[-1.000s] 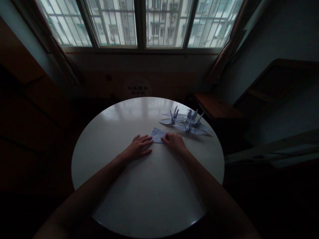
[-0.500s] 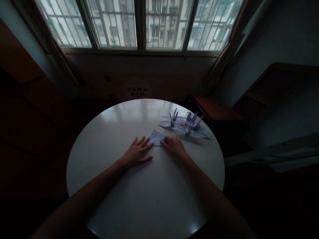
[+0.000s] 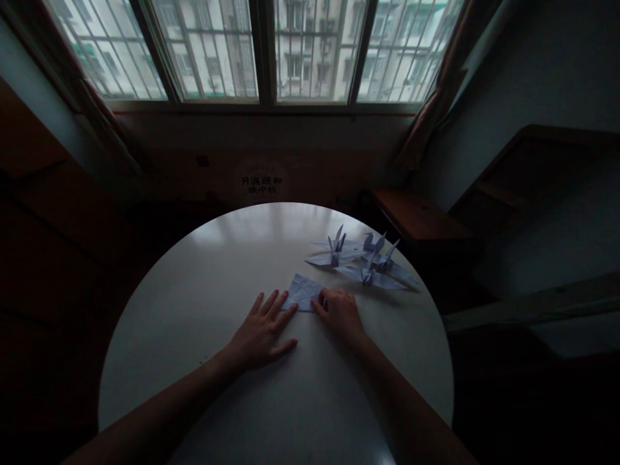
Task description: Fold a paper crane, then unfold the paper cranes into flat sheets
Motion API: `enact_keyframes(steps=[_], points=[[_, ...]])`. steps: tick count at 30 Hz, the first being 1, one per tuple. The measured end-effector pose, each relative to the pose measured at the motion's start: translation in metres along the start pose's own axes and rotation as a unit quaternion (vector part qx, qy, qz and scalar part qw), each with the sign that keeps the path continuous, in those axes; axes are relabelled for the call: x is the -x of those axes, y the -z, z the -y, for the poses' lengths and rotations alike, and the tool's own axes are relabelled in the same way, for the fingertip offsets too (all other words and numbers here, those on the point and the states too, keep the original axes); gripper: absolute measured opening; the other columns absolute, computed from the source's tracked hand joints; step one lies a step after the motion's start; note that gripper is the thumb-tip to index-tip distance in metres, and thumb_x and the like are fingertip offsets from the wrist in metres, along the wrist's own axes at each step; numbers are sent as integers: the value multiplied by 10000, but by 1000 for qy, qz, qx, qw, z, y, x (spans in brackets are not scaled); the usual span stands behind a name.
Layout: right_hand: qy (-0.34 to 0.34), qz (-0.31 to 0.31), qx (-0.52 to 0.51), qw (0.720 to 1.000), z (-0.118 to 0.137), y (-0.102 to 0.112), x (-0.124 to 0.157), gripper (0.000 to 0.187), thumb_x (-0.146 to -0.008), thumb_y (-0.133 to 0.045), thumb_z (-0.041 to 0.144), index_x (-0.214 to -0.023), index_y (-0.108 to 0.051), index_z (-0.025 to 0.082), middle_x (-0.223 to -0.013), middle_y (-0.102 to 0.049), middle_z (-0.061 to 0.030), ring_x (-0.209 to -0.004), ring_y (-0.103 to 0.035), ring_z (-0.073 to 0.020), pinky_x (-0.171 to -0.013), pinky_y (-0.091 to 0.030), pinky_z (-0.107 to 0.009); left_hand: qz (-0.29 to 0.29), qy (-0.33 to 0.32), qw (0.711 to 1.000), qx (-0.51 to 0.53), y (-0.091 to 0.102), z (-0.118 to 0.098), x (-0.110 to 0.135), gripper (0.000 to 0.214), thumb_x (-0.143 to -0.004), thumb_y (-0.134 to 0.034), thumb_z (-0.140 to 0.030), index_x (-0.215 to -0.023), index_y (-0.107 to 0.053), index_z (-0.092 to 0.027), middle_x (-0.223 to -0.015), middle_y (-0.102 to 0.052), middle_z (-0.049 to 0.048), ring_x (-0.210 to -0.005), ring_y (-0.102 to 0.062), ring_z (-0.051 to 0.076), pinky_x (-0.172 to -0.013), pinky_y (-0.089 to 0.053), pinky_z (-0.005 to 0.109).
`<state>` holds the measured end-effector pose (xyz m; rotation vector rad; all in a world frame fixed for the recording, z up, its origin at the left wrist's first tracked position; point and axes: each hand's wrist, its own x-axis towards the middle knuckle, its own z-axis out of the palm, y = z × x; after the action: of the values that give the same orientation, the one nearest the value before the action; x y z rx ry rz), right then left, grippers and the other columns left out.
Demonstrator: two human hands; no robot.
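Observation:
A pale blue sheet of folded, creased paper (image 3: 303,290) lies on the round white table (image 3: 217,258) between my hands. My left hand (image 3: 266,328) rests flat with its fingers spread, the fingertips on the paper's left edge. At the paper's right edge my right hand (image 3: 338,314) is closed, thumb and index finger pinching it. Just beyond my right hand several folded paper cranes (image 3: 367,274) of the same pale blue stand close together, wings out and overlapping.
A wooden cabinet or low table (image 3: 421,216) stands behind the table at the right. Ahead is a barred window (image 3: 264,58) with curtains (image 3: 431,116) at its sides. A wooden frame (image 3: 523,168) leans along the right wall.
The view has tilted and come a little closer, so table and hands appear lower. Both hands keep their places on the paper, and the cranes stand as before.

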<state>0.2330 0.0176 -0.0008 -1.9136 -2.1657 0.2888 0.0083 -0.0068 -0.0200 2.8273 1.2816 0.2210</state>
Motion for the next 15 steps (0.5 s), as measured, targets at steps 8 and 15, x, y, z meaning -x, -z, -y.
enact_keyframes(steps=[8, 15], points=[[-4, -1, -12, 1000, -2, -3, 3, 256, -925, -492, 396, -829, -637, 208, -864, -696, -74, -887, -575, -237, -787, -350, -346, 0, -11, 1000, -3, -3, -1, 7, 774, -895, -401, -647, -1542, -157, -301, -1607, -172, 90, -1460, -192, 347, -1168, -183, 560], [-15, 2, -14, 1000, 1, 0, 3, 255, -912, -515, 410, -862, -653, 202, -902, -702, -75, -933, -577, -247, -797, -356, -340, -6, -9, 1000, -2, -2, -2, 5, 753, -902, -393, -644, -1535, -202, -285, -1593, -219, 105, -1451, -219, 347, -1166, -175, 564]])
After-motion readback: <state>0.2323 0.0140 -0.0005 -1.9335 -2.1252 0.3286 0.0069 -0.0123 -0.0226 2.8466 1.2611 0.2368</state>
